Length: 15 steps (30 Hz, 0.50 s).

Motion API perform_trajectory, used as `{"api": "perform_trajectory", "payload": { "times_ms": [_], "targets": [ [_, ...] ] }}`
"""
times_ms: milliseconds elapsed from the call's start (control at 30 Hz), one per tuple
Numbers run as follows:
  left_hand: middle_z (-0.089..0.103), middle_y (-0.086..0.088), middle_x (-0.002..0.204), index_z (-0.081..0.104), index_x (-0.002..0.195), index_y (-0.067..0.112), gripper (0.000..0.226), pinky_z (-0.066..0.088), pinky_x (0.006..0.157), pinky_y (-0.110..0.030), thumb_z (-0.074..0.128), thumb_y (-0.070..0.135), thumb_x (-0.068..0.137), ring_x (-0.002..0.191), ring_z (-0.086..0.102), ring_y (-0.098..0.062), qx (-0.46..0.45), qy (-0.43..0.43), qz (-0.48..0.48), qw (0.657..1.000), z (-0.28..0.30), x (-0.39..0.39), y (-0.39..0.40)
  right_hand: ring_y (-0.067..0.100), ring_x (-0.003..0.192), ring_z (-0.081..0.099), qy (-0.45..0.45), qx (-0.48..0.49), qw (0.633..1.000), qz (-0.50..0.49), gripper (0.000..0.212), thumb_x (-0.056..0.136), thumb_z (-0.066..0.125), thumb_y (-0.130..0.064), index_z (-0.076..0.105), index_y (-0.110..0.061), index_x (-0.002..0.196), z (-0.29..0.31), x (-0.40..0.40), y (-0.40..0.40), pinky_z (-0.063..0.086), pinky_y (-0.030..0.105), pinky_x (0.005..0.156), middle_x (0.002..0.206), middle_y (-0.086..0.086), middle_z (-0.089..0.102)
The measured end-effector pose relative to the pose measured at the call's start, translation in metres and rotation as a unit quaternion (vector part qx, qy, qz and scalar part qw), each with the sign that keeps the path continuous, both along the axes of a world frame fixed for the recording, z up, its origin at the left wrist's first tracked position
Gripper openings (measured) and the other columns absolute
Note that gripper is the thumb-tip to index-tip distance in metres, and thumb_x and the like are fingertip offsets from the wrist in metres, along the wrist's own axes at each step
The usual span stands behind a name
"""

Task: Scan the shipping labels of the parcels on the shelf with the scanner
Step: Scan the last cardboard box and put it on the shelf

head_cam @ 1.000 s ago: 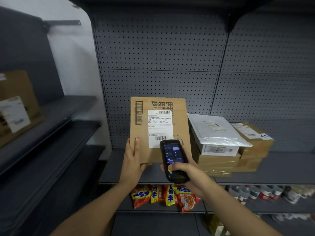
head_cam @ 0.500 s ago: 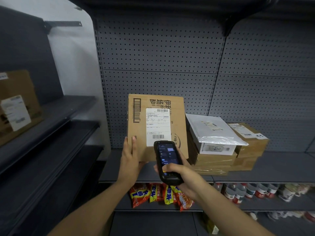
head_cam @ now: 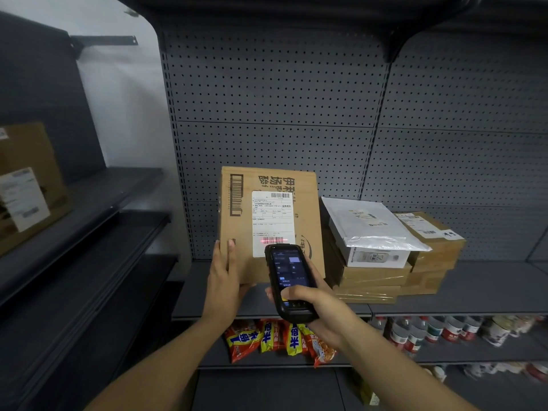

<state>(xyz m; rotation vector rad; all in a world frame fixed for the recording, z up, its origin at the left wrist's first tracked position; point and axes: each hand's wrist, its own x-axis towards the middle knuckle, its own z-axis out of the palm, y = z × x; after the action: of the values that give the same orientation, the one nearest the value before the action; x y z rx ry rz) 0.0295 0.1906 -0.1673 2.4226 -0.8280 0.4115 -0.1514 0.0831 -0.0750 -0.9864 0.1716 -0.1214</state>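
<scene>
A: How are the hands placed?

B: The left hand reaches forward, fingers upright and pressed flat on the front of a cardboard parcel, thumb hooked under its bottom edge. It holds the parcel upright, above the front of the grey shelf.

A: And the other one?

B: The right hand is wrapped around a black handheld scanner, thumb lying across the lower part of its lit screen. The scanner's top end points at the white shipping label on the parcel's face, and a red line of light crosses the barcode near the label's bottom.

A: What can't you make out?

B: The scanner covers the label's lower right corner and part of a printed logo. The label text is too small to read. To the right, a stack of boxes on the shelf carries a white plastic mailer; how many boxes are in it is unclear. At the left edge another box is blurred and cut off. Snack packets on the shelf below are partly hidden by the right wrist.
</scene>
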Motion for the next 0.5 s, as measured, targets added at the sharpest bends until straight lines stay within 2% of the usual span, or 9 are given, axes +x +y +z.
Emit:
{"api": "perform_trajectory", "payload": {
  "times_ms": [200,367,500],
  "targets": [
    [-0.016,-0.019,0.157,-0.014,0.15,0.016,0.106,0.024,0.116,-0.044,0.069,0.026,0.085,0.147,0.005,-0.036,-0.005,-0.001,-0.009,1.0,-0.002,0.003,0.002,0.034,0.095,0.071,0.002,0.0,1.0,-0.004,0.072,0.078,0.056,0.02,0.049,-0.024,0.134,-0.003,0.004,0.001,0.059,0.034,0.072,0.122,0.022,0.061],
    [-0.007,-0.023,0.157,-0.014,0.148,0.026,0.113,0.032,0.111,-0.046,0.076,0.025,0.079,0.144,0.015,-0.04,-0.005,-0.02,-0.013,1.0,-0.008,0.01,0.003,0.037,0.098,0.069,0.003,0.011,1.0,-0.007,0.074,0.074,0.058,0.02,0.05,-0.022,0.134,-0.005,0.01,0.001,0.059,0.035,0.071,0.122,0.023,0.062],
    [-0.007,-0.023,0.157,-0.012,0.149,0.022,0.113,0.031,0.111,-0.046,0.076,0.024,0.079,0.144,0.014,-0.041,-0.005,-0.02,-0.019,1.0,-0.011,0.016,0.005,0.035,0.094,0.07,0.006,0.0,1.0,-0.008,0.07,0.078,0.055,0.022,0.051,-0.023,0.132,-0.007,0.015,0.002,0.059,0.034,0.069,0.119,0.023,0.064]
  ]
}}
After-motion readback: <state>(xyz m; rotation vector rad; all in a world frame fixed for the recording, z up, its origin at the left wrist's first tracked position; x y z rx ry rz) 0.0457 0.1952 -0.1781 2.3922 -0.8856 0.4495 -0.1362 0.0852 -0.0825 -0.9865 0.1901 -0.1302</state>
